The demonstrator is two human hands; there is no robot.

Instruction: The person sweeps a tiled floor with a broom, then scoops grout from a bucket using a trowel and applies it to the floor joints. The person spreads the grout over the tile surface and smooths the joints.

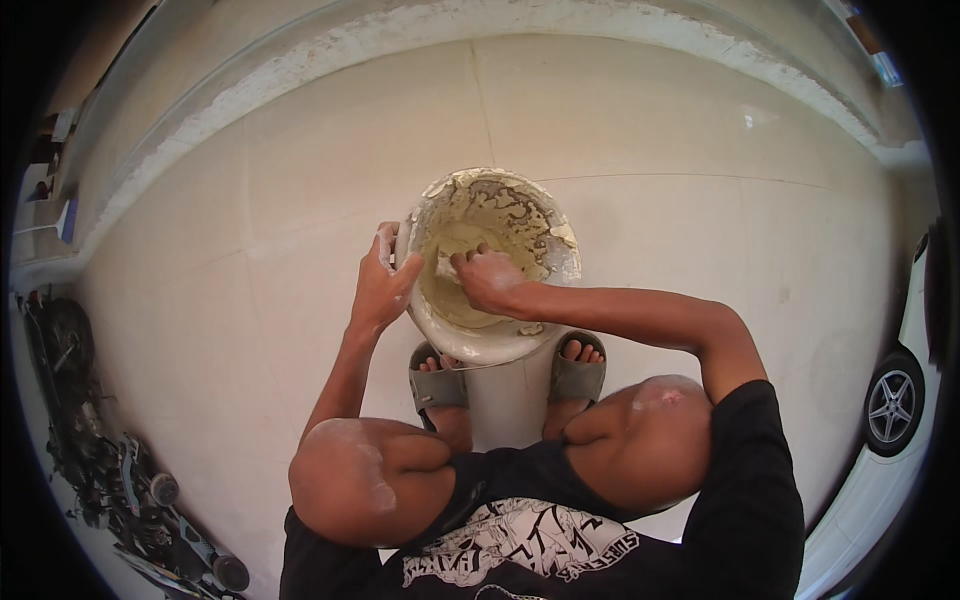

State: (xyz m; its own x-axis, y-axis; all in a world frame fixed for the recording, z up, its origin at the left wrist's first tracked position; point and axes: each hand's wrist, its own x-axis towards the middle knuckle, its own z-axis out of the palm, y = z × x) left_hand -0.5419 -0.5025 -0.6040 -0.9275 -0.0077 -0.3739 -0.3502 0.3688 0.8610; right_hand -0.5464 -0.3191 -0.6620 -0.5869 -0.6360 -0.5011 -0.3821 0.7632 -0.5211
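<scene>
Between my feet a white bucket (480,348) stands tilted, its inner wall and rim smeared with a pale yellowish paste (462,238). My left hand (388,275) is closed on the bucket's left rim, with white residue on its fingers. Inside the bucket, my right hand (490,280) has its fingers curled down at the paste. A small pale piece shows by those fingertips, but what it is cannot be made out. The bucket's lower part reaches back toward me between my legs.
Large light tiles cover the floor (250,290), with a raised ledge (400,40) along the far side. Motorbikes (75,400) stand at the left edge. A white car's wheel (893,403) shows at the right. My sandals (577,377) flank the bucket.
</scene>
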